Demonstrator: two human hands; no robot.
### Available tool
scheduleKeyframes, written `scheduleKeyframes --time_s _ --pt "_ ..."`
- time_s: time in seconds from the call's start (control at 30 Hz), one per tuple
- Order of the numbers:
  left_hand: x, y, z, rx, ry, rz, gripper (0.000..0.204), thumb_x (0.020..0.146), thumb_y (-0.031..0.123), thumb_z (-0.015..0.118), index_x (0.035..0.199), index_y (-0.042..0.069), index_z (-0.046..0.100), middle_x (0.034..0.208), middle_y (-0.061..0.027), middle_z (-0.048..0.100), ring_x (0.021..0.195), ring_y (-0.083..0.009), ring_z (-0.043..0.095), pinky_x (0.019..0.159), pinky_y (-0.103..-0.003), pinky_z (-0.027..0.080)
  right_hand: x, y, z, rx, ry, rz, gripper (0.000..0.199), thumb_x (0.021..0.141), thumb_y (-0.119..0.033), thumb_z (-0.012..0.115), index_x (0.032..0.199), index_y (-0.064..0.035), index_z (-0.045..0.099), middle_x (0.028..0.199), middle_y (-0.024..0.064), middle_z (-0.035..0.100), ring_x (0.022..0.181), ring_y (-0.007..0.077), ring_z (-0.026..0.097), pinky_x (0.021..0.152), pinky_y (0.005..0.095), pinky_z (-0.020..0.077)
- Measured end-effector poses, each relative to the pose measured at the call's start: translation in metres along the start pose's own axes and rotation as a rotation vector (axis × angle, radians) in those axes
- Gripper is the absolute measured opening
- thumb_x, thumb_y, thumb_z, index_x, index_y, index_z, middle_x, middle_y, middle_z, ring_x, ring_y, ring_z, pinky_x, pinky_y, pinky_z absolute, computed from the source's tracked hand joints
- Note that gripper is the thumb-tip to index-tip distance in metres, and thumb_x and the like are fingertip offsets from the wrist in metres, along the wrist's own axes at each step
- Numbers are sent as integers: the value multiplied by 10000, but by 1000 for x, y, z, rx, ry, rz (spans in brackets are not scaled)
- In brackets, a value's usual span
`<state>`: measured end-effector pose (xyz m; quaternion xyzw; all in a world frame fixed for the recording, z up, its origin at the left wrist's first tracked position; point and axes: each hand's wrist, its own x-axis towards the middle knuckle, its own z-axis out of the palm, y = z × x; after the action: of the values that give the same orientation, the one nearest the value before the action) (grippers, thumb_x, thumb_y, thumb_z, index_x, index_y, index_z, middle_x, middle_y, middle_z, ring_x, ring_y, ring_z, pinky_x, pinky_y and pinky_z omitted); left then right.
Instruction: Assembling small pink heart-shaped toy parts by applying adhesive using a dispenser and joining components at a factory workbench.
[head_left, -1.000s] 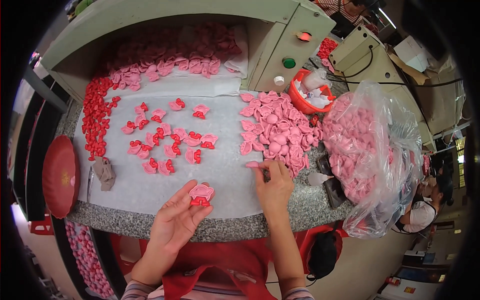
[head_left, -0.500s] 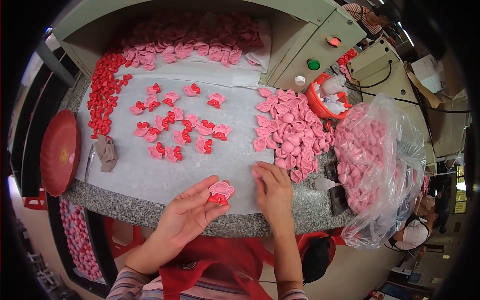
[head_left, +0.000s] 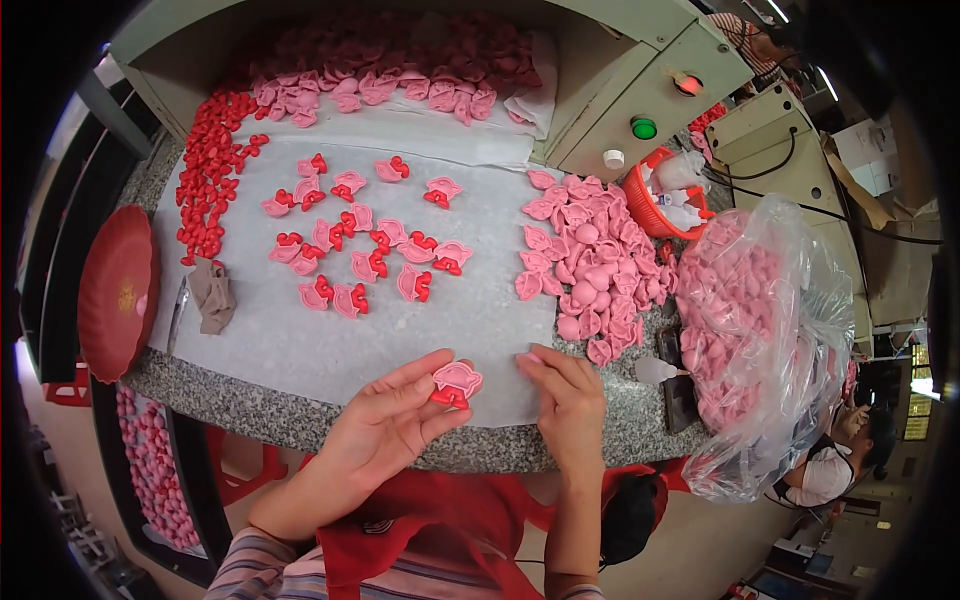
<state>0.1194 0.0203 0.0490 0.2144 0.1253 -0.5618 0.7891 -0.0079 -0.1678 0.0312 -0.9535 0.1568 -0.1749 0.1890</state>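
Left hand (head_left: 398, 408) has a small pink-and-red moulded piece (head_left: 457, 382) pinched between thumb and fingertips, up over the near edge of the white paper sheet (head_left: 420, 320). Right hand (head_left: 574, 402) is near it, fingers curled almost together, can't really tell if they've got anything. Loose pile of pink, rounded shell-shaped pieces (head_left: 592, 262) sits just beyond that one.

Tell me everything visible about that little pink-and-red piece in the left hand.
The small pink-and-red piece has a rounded pink part with a raised rim, and a red part below it in view. It looks moulded, like plastic or rubber. The left hand's grip pinches it, rimmed side visible, above the white sheet.
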Motion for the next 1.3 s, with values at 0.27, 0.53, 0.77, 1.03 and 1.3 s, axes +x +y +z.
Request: scheduleKeyframes --time_s 0.27,0.53,0.77,1.03,1.3 --pt "1 -5 -3 12 7 -16 426 888 69 519 1285 -32 404 1256 -185 497 1116 -291 541 955 -423 464 -3 -16 -2 -44 127 199 272 679 -33 712 946 -38 661 939 90 631 829 272 590 723 348 485" --pt "-1 -10 4 61 -13 36 366 896 51 519 1250 -34 471 1204 -152 550 1082 -228 564 943 -372 477 -19 -19 -4 1077 145 717 295 741 9 681 1028 18 615 986 146 642 882 225 609 789 337 488" --pt "-4 -26 16 273 -73 199 310 892 14 514 1199 -25 531 1251 -167 520 1109 -230 548 937 -353 474 -22 -51 0 1644 193 509 322 742 87 658 1055 38 600 1048 163 627 973 205 599 856 298 470" --pt "-7 -27 17 347 -95 236 313 897 2 498 1208 -32 525 1263 -161 513 1129 -230 531 949 -353 454 -20 -78 -8 657 357 153 377 625 93 730 981 4 642 1022 157 636 955 238 588 851 334 461" --pt "-8 -26 16 405 -132 256 310 906 26 499 1208 -37 523 1270 -158 506 1132 -226 524 941 -349 452 -19 -81 -10 559 382 93 375 591 74 755 947 -8 668 999 138 658 900 239 590 807 328 473"
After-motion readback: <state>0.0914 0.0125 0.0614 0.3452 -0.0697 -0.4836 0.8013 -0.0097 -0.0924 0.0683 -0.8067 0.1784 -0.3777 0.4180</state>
